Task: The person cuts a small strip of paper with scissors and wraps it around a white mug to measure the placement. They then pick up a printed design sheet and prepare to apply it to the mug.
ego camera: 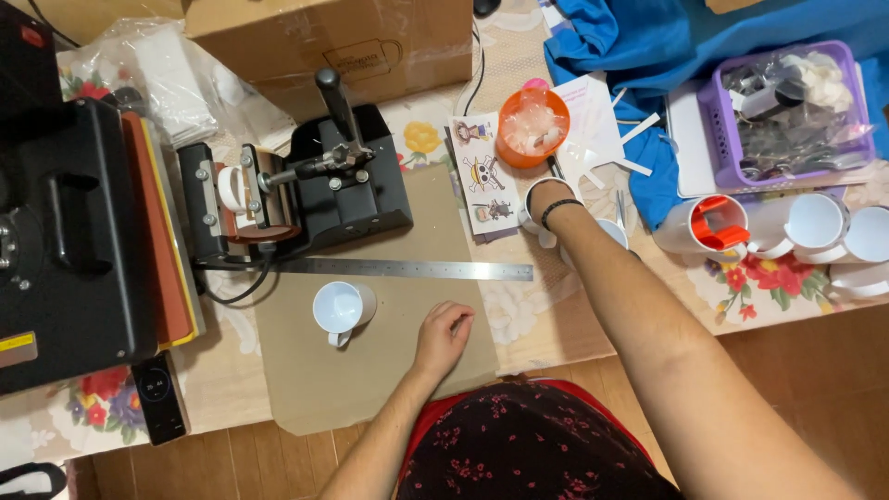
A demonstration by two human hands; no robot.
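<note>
Two hands at a mug-press table

The left hand (443, 335) is rested loosely curled, holding nothing, on the brown paper sheet (389, 370), beside a white ceramic mug (341, 308). Farther off, the right hand (546, 199) is closed around another white mug (532, 222), beside a printed cartoon sheet (484, 174).

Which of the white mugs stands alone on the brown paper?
The mug just below the steel ruler, left of the left hand. The other mugs crowd together at the right, off the paper.
</note>
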